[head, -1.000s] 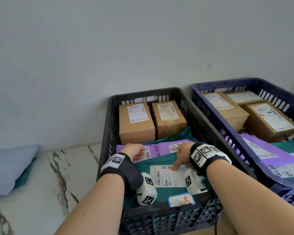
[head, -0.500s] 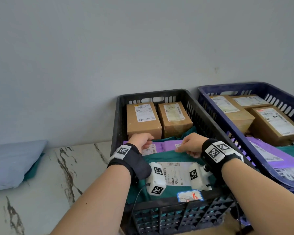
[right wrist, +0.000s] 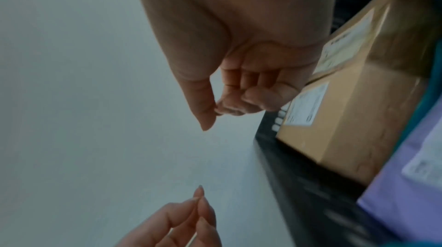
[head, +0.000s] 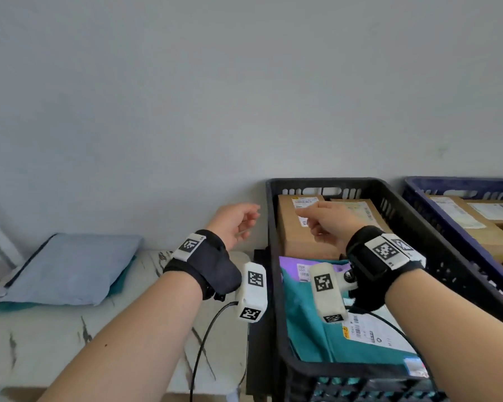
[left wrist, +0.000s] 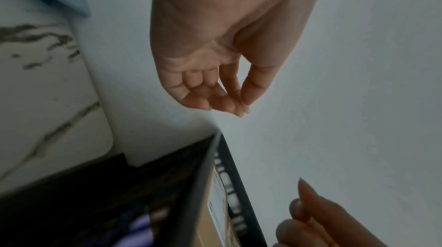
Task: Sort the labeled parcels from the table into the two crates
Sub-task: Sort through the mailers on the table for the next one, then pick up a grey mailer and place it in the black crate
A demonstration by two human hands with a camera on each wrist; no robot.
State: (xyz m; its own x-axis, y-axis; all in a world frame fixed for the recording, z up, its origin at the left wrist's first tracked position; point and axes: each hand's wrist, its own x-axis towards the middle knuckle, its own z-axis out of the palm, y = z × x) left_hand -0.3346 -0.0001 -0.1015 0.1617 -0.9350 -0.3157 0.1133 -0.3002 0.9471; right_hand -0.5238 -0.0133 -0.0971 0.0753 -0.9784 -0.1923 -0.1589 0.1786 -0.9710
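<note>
Both hands are empty and in the air. My left hand (head: pixel 246 219) hangs above the marble table (head: pixel 41 343), just left of the black crate (head: pixel 325 182), fingers loosely curled (left wrist: pixel 229 99). My right hand (head: pixel 310 220) hovers over the crate's far left part, fingers loosely curled and thumb out (right wrist: pixel 227 107). A grey-blue mailer parcel (head: pixel 70 265) lies on the table at the left, on top of a teal one (head: pixel 122 282). The black crate holds two cardboard boxes (head: pixel 299 236), a purple mailer (head: pixel 291 264) and a teal labeled mailer (head: pixel 311 329).
A blue crate (head: pixel 459 181) with labeled cardboard boxes (head: pixel 476 221) stands to the right of the black one. A plain grey wall rises right behind the table and crates. A black cable (head: pixel 206 338) hangs from my left wrist camera over the table's front.
Both hands have lifted off the mailers in the black crate and moved up and left. The left hand is now outside the crate. My view has turned left toward the table.
</note>
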